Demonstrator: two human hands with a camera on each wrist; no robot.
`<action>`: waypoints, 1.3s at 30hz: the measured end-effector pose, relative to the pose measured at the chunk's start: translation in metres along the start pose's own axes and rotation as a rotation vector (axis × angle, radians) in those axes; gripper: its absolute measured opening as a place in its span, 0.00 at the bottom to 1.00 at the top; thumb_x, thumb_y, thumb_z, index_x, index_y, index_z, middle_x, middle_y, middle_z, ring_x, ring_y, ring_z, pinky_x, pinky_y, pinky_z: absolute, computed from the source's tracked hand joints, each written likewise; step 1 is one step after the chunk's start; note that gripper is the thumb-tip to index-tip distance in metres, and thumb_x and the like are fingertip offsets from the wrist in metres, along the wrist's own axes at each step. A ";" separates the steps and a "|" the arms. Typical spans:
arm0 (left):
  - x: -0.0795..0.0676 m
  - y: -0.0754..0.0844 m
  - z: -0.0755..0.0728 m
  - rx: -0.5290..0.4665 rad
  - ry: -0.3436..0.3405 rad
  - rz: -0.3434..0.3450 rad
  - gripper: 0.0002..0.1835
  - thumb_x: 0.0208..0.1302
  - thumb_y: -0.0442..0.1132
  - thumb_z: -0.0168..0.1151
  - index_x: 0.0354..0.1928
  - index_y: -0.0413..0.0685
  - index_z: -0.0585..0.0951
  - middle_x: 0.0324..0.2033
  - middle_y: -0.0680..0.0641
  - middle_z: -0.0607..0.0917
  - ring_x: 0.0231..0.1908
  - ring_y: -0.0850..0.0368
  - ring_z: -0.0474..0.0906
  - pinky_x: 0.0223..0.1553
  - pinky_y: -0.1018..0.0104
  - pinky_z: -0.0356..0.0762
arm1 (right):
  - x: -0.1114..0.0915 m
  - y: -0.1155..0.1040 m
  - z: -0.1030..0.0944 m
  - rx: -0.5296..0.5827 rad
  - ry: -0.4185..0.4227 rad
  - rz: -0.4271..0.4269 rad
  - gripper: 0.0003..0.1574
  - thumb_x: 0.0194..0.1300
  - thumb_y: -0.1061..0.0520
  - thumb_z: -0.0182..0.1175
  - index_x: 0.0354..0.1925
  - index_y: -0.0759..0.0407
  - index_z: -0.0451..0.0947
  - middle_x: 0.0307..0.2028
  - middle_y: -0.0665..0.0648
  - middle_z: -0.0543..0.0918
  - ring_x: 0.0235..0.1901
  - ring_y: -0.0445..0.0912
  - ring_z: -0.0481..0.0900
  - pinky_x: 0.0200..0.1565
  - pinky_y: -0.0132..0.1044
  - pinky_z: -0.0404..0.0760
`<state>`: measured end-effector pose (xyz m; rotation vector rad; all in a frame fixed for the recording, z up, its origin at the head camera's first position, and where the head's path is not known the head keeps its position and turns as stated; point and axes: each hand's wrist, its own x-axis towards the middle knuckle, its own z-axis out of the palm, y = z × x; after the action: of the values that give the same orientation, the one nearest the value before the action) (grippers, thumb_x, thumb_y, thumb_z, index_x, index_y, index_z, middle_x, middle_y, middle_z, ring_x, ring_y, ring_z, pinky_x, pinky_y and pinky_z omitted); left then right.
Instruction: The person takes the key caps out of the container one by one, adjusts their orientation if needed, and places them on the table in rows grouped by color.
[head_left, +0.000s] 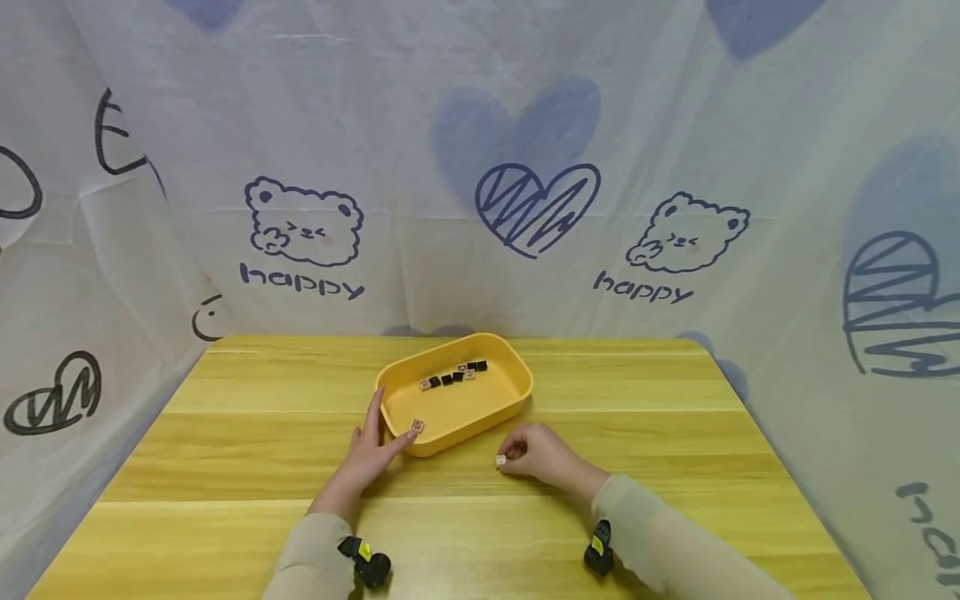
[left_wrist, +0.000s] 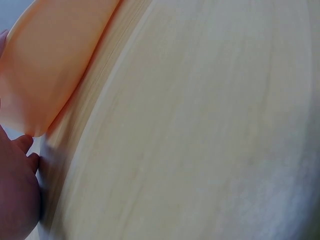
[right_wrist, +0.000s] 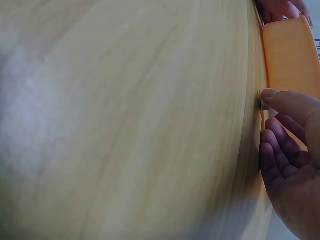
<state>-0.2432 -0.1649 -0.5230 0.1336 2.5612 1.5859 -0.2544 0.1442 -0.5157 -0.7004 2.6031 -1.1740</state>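
Observation:
The left hand [head_left: 367, 457] grips the near-left corner of a yellow plastic tray [head_left: 516, 408], its thumb at the near rim and its other fingers along the left end. Just inside the tray by the thumb lies a small pale cube [head_left: 417, 426] with a dark mark on its top. To the right of the tray's near side, the right hand [head_left: 542, 455] pinches a small white cube [head_left: 501, 460] between thumb and fingertips, close over the table. In the right wrist view the thumb partly hides this cube [right_wrist: 265, 105], and the other fingers curl below it.
Along the tray's far side runs an uneven row of several small cubes, some black [head_left: 447, 380] and some pale [head_left: 425, 384]. Everything rests on a yellow wood-grain table [head_left: 645, 400]. A white cloth [head_left: 420, 250] with blue drawings hangs behind and at both sides.

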 end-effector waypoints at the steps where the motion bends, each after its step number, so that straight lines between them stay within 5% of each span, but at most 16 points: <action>1: 0.000 0.000 0.000 0.001 0.000 0.002 0.54 0.66 0.54 0.62 0.77 0.60 0.32 0.75 0.36 0.38 0.69 0.26 0.25 0.67 0.39 0.20 | 0.000 0.000 0.000 0.000 -0.002 -0.002 0.07 0.54 0.60 0.74 0.32 0.57 0.85 0.28 0.46 0.81 0.31 0.39 0.77 0.36 0.32 0.79; 12: 0.002 -0.001 0.001 0.014 0.011 0.012 0.54 0.66 0.52 0.62 0.77 0.58 0.32 0.75 0.35 0.39 0.70 0.28 0.28 0.68 0.41 0.19 | -0.001 0.000 -0.004 0.011 -0.023 0.005 0.10 0.53 0.61 0.74 0.35 0.58 0.83 0.29 0.48 0.80 0.31 0.40 0.76 0.35 0.32 0.79; 23: 0.001 -0.002 0.000 0.005 0.007 -0.009 0.54 0.66 0.54 0.62 0.77 0.60 0.32 0.75 0.35 0.38 0.70 0.27 0.25 0.67 0.39 0.20 | -0.004 -0.027 -0.024 0.040 0.063 -0.050 0.15 0.55 0.65 0.71 0.42 0.66 0.83 0.34 0.58 0.83 0.32 0.43 0.76 0.35 0.34 0.79; 39: 0.000 -0.001 -0.001 0.013 0.004 0.012 0.54 0.66 0.53 0.61 0.77 0.58 0.32 0.74 0.35 0.40 0.71 0.29 0.30 0.68 0.41 0.19 | 0.042 -0.072 -0.027 0.036 -0.017 -0.115 0.12 0.58 0.62 0.70 0.43 0.60 0.84 0.37 0.56 0.83 0.33 0.41 0.78 0.38 0.34 0.79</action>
<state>-0.2439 -0.1659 -0.5233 0.1479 2.5791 1.5759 -0.2761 0.0996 -0.4433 -0.8586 2.5516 -1.2377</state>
